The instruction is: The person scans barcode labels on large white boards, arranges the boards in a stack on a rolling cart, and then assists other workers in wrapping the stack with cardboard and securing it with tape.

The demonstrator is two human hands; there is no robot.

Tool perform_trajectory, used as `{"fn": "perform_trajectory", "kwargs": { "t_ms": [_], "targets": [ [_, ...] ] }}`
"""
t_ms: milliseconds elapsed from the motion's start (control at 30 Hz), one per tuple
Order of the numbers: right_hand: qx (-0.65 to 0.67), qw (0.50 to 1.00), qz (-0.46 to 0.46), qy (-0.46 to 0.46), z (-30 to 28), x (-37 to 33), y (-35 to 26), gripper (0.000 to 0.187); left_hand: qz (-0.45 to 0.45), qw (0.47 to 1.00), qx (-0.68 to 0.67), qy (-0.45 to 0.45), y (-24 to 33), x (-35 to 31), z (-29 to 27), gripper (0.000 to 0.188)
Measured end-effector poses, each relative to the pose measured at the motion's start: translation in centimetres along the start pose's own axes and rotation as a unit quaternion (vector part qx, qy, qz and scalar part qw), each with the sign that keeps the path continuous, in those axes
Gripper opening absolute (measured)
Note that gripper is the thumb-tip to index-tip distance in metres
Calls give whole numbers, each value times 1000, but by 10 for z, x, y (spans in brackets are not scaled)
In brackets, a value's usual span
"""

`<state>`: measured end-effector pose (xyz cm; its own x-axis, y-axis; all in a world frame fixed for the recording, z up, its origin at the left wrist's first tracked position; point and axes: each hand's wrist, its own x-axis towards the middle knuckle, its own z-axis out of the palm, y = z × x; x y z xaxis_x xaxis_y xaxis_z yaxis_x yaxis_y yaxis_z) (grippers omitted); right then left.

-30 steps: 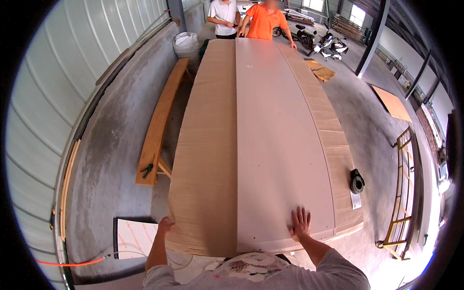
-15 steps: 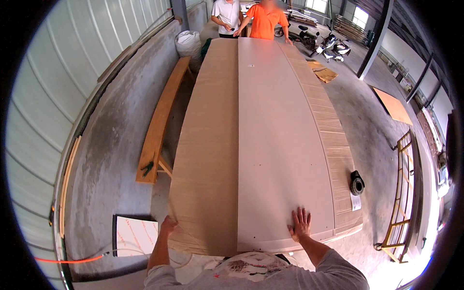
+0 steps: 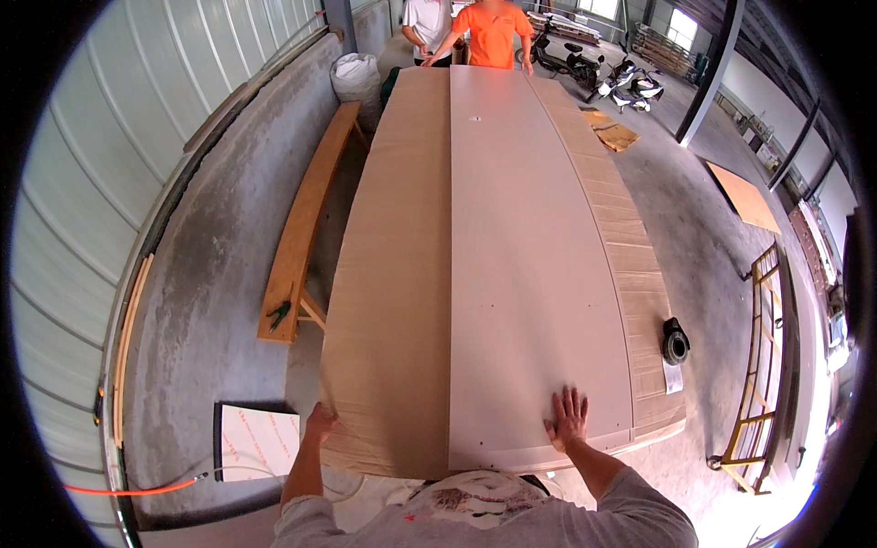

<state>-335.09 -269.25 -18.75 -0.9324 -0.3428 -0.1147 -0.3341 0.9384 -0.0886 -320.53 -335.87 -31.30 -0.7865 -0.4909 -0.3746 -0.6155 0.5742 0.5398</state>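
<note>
A long grey panel (image 3: pixel 530 237) lies lengthwise in front of me on brown cardboard (image 3: pixel 388 274), which shows along both its sides. My right hand (image 3: pixel 570 418) rests flat on the panel's near right part, fingers spread. At the cardboard's near left corner, my left hand (image 3: pixel 321 424) is closed around the edge; some of its fingers are hidden. Small dark holes dot the panel near my end. On the cardboard to the right of the panel sits a black tape measure-like round tool (image 3: pixel 675 343), beside a white paper slip (image 3: pixel 673 378).
Across the far end stand a person in orange (image 3: pixel 494 36) and a person in white (image 3: pixel 427 27). A wooden bench (image 3: pixel 300 237) with green-handled pliers (image 3: pixel 279 315) runs along the left wall. A yellow metal frame (image 3: pixel 754 384) stands at right; an orange hose (image 3: pixel 137 493) lies lower left.
The person in orange has shifted left, one hand sliding left along the far edge. The view has tipped slightly. My hands stay in nearly the same places.
</note>
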Motion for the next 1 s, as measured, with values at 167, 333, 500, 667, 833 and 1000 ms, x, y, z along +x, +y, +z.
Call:
{"fn": "perform_trajectory", "kwargs": {
  "t_ms": [167,333,500,667,833,1000],
  "targets": [
    [9,1000,2,1,-2,0,-1,82,-13,997,-66,-25,1,1,-3,77],
    [2,1000,1,-3,-3,2,-2,82,8,999,-50,12,-7,2,-1,77],
    [6,1000,3,-1,-2,1,-1,83,7,1000,-19,11,8,-4,-5,74],
    [4,1000,9,-4,-1,0,-1,83,-28,996,24,75,25,-12,-28,65],
    [4,1000,8,-4,-2,2,-3,83,-10,999,-3,51,18,-12,-65,49],
    [-1,1000,-1,-1,-3,1,-3,83,-22,997,-13,67,36,-36,-73,60]
  ]
}}
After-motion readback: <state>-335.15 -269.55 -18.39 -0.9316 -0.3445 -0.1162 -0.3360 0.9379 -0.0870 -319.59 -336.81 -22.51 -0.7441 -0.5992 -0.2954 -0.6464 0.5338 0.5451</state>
